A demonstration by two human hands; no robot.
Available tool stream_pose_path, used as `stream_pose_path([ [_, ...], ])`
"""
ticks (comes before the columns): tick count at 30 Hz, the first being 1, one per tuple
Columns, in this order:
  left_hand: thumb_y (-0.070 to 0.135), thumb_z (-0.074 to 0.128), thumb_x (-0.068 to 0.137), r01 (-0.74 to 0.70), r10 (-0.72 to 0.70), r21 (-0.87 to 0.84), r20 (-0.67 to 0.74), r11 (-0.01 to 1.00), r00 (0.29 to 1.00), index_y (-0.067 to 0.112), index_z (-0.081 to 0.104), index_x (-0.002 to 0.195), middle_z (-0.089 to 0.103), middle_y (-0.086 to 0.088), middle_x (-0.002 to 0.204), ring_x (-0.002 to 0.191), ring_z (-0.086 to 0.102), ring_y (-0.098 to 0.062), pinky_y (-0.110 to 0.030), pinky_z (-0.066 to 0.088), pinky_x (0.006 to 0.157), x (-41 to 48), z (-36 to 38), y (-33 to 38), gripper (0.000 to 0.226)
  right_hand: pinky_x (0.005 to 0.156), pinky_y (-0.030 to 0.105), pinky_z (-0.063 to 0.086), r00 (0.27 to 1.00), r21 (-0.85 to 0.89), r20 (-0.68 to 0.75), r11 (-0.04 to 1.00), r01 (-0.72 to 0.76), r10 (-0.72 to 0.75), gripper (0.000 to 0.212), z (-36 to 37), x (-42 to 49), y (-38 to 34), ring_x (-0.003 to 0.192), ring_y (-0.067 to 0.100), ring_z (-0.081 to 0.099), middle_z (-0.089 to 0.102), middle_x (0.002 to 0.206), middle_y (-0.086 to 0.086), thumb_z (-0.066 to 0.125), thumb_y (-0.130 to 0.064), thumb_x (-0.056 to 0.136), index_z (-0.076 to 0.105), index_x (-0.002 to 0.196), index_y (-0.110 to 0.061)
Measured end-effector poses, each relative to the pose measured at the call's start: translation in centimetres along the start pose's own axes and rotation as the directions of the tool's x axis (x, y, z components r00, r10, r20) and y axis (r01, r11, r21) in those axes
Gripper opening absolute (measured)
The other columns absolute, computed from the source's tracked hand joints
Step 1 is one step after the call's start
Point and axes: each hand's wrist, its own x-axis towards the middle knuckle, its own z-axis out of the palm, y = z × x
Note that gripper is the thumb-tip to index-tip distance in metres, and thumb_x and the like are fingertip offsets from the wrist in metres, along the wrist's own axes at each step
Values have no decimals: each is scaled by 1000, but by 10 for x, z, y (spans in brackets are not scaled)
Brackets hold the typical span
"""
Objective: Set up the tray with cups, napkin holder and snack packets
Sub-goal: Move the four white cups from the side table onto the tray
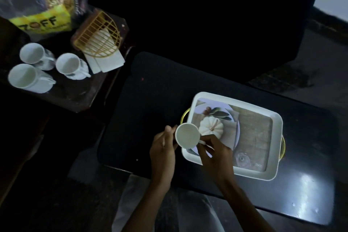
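Note:
A white cup (186,134) hangs upright over the near left corner of the white tray (276,149), which has a printed pumpkin picture and gold handles. My right hand (214,153) pinches the cup's handle, and my left hand (163,147) touches the cup's left side. On the side table at the left stand three more white cups (30,53) (22,75) (67,63), a yellow wire napkin holder (99,34) with white napkins, and a snack packet (41,2) with a yellow label.
The tray rests on a dark glossy low table (150,100). The brown side table (79,96) stands apart at the left. A large dark shape fills the top middle. My pale-trousered legs show below the table edge.

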Motion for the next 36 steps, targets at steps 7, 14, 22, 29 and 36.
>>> stream_pose_path([
  [7,67,44,92,54,-53,194,-10,979,999,20,76,107,74,0,111,104,70,-13,-48,57,94,-3,38,-46,59,70,3,50,1000,-32,-2,999,-28,28,12,-24,-6,63,82,-14,66,73,85,-9,69,1,84,69,93,-8],
  [14,55,41,100,44,-34,273,-41,961,999,32,76,98,71,-4,116,106,69,-17,-49,58,92,-1,45,-69,42,70,-1,46,998,-40,56,999,21,-19,12,-25,-5,84,86,-10,64,71,89,-8,67,3,85,69,92,-7],
  [22,46,39,103,26,-11,304,-48,952,999,24,76,103,69,-9,120,107,68,-18,-46,58,94,-4,47,-75,43,67,-6,40,994,-67,104,997,41,-34,11,-27,-4,88,80,-5,62,67,80,-9,70,5,82,69,87,-6],
  [29,46,40,102,18,2,294,-66,956,998,18,76,106,71,-4,116,100,68,-7,-34,60,85,-2,44,-78,46,67,-5,40,985,-92,174,996,-3,19,10,-24,0,91,81,8,68,73,86,-3,72,-2,83,69,90,-8],
  [36,43,37,104,-49,61,352,-23,935,998,20,70,121,66,-4,126,114,64,-17,-47,54,100,2,31,-73,43,84,31,52,974,-165,223,984,67,-29,41,-37,-4,84,101,25,66,71,110,8,70,1,73,66,113,-7],
])
